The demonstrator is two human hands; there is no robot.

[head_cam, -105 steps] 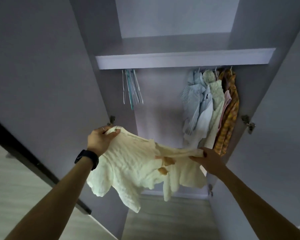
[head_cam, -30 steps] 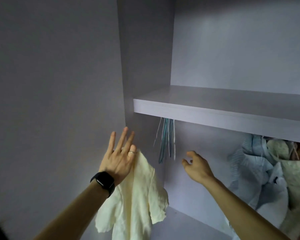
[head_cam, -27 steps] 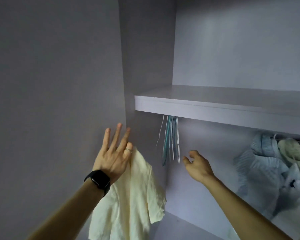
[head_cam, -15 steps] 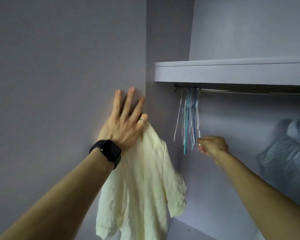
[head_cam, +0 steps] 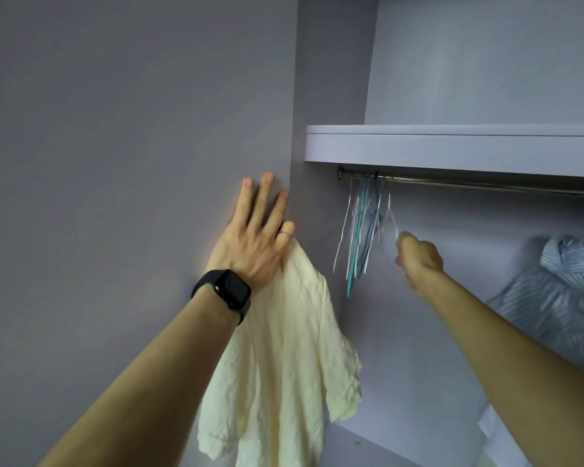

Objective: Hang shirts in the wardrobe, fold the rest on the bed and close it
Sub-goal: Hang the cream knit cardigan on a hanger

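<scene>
Head view: a cream shirt [head_cam: 284, 358] is pinned at a wardrobe panel [head_cam: 132, 129] while a white hanger [head_cam: 390, 217] is grasped.

Nearest, on the left, the left hand [head_cam: 253, 237] is laid flat on the panel with its fingers straight and spread, not curled round anything; a black watch [head_cam: 228, 291] is worn on the wrist and a ring [head_cam: 285, 234] on one finger. The cream shirt is hung from under the right edge of this hand, draped down along the forearm; the thumb is hidden, so how the cloth is caught cannot be told. Farther in, to the right, the right hand [head_cam: 418, 257] is clenched round the lower part of the white hanger, though it is blurred. Just left of it a bunch of hangers [head_cam: 359, 237] is hung on the rail [head_cam: 486, 185] beneath the shelf [head_cam: 452, 148]. At the far right a striped shirt [head_cam: 553, 298] is seen.
</scene>
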